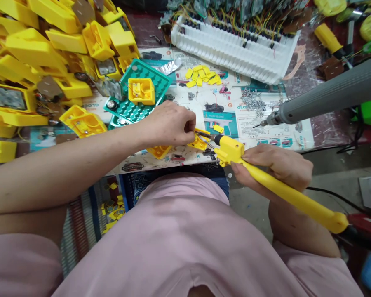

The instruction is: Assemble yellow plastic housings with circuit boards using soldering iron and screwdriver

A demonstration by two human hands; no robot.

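Observation:
My right hand (275, 165) is closed around a long yellow soldering gun (275, 185). A dark cord leaves its lower end, and its metal tip points left. That tip reaches a small yellow plastic housing (198, 142) near the table's front edge. My left hand (173, 121) is curled with its fingers drawn together just above that housing; what they pinch is hidden. Left of it, another yellow housing (160, 151) lies partly under my forearm. A yellow box-shaped housing (142, 91) sits on a green dimpled tray (154, 74) beyond my left wrist.
Yellow housings (37, 49) are heaped at the left. Small yellow pieces (202, 75) and loose screws (253, 101) lie on the printed sheet (185, 107). A white ribbed tray (235, 47) holds wired parts at the back. A grey electric screwdriver (327, 90) juts in from the right.

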